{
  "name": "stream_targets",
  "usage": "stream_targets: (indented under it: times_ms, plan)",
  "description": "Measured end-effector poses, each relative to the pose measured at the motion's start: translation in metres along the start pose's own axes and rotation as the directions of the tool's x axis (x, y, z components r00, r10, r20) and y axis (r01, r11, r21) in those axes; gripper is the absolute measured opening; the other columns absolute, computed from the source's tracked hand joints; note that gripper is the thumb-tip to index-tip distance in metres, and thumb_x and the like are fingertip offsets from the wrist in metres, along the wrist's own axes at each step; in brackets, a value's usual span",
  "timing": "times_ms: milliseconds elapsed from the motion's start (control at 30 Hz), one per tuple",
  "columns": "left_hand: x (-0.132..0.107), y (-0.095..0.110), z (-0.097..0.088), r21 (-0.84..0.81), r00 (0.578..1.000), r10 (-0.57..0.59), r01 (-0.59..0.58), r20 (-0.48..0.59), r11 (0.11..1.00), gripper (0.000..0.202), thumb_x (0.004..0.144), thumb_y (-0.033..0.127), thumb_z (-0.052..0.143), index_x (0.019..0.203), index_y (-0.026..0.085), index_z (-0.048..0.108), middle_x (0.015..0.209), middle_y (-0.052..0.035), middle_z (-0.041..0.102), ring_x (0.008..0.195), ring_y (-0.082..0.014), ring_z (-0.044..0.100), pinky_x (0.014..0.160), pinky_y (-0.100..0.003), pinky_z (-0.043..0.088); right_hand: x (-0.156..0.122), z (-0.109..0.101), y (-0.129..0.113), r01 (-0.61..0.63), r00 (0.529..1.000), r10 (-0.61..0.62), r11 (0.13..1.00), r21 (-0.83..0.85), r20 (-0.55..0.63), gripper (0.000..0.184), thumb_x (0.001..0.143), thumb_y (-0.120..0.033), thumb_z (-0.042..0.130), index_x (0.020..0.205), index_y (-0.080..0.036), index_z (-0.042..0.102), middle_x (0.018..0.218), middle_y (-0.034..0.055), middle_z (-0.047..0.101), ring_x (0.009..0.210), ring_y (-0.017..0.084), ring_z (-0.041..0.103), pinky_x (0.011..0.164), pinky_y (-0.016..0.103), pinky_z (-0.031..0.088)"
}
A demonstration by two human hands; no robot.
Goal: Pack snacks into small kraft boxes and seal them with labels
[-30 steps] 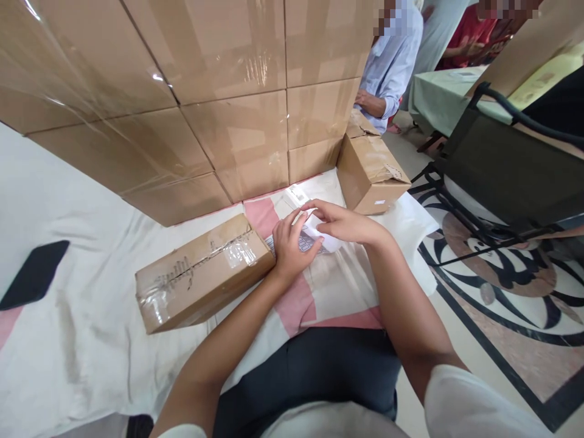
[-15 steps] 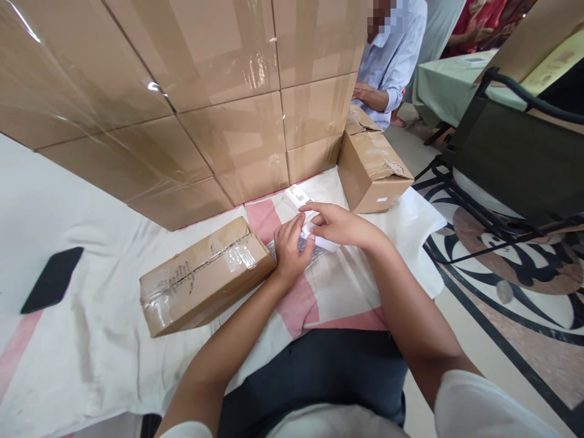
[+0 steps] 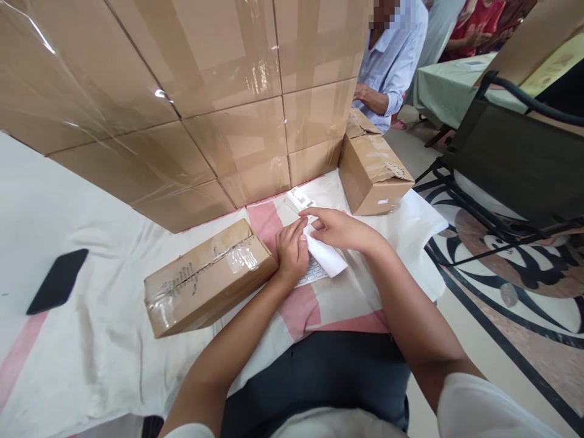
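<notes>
A white sheet of paper (image 3: pixel 327 257) curls up between my two hands, its blank side showing. Beneath it lies a paper printed with rows of small outlined boxes (image 3: pixel 314 271), partly covered. My left hand (image 3: pixel 292 250) is closed on the sheet's left side, fingers together. From the right, my right hand (image 3: pixel 342 229) pinches the upper edge, index finger reaching over toward the left fingertips. What lies right under the fingertips is hidden. Just beyond my hands sit small white printed items (image 3: pixel 299 198), too small to make out.
A taped carton (image 3: pixel 210 277) lies left of my hands; another carton (image 3: pixel 374 173) stands at the right. Stacked, wrapped cartons (image 3: pixel 232 134) wall off the back. A dark phone-like slab (image 3: pixel 58 281) lies far left. A person in a light-blue shirt (image 3: pixel 395 67) and a folding chair (image 3: pixel 497 146) are rightward.
The white sheet has curled up and now sticks out toward me, its blank side showing more. Both hands stay close together in nearly the same place. The view has shifted slightly.
</notes>
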State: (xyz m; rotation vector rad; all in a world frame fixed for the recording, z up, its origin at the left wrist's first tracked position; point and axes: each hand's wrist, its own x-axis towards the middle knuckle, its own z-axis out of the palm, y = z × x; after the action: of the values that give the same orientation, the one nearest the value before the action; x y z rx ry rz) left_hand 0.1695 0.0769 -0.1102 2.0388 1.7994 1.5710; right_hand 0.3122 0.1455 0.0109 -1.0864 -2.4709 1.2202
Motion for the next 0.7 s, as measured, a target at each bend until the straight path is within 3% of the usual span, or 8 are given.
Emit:
stream_targets:
  times_ms: [200, 367, 700]
  plan:
    - [0.002, 0.002, 0.001, -0.048, 0.997, -0.075, 0.074, -0.024, 0.996, 0.040, 0.107, 0.038, 0.030, 0.126, 0.018, 0.061, 0.126, -0.0118, 0.068, 0.119, -0.0223, 0.060, 0.103, -0.038, 0.042, 0.001, -0.002, 0.007, -0.013, 1.000, 0.012, 0.999, -0.038, -0.023, 0.065, 0.083, -0.009, 0.054, 0.147, -0.016, 0.050, 0.075, -0.0019, 0.066, 0.069, 0.015, 0.054, 0.067, 0.026, 0.039]
    - [0.004, 0.004, 0.001, -0.103, 0.989, -0.110, 0.100, -0.098, 0.990, 0.022, 0.104, 0.037, 0.041, 0.101, 0.021, 0.056, 0.113, -0.0105, 0.066, 0.112, -0.0219, 0.062, 0.098, -0.038, 0.046, 0.001, -0.003, 0.008, -0.033, 0.998, 0.027, 0.992, -0.118, -0.050, 0.063, 0.082, -0.011, 0.054, 0.145, -0.017, 0.052, 0.070, -0.0026, 0.060, 0.069, 0.016, 0.053, 0.069, 0.026, 0.036]
    - [0.004, -0.001, 0.003, -0.139, 0.995, -0.080, 0.072, -0.052, 0.988, 0.023, 0.105, 0.033, 0.038, 0.094, 0.021, 0.054, 0.104, -0.0085, 0.065, 0.106, -0.0204, 0.063, 0.093, -0.036, 0.047, 0.003, -0.012, 0.015, -0.147, 0.983, 0.120, 0.966, -0.211, -0.138, 0.066, 0.078, -0.006, 0.054, 0.142, -0.020, 0.056, 0.083, 0.0029, 0.066, 0.074, 0.018, 0.057, 0.065, 0.026, 0.037]
